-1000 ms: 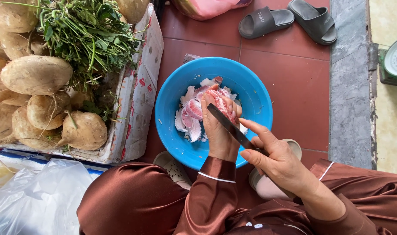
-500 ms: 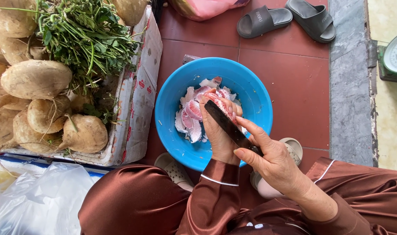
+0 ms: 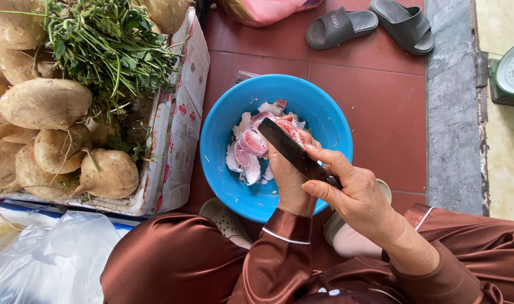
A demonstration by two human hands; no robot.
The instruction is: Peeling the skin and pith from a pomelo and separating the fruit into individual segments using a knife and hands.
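Over the near edge of the bowl [image 3: 223, 121], your right hand [image 3: 355, 197] is closed round the handle of the knife [image 3: 293, 151]; the blade's long axis runs from that hand up and to the left, its dark tip out over the middle of the bowl; your left hand [image 3: 288, 177] sits just left of the right, under the blade, fingers curled round a pink piece [image 3: 291, 130] at the blade's far end, so the piece lies far-left of the knife hand and the left hand is the nearer one to it; more pink and white pieces [image 3: 247, 151] lie in the bowl, left of both hands; further left, beyond the bowl, stands a box [image 3: 181, 124] of pale tubers [image 3: 46, 104] and greens [image 3: 108, 45].
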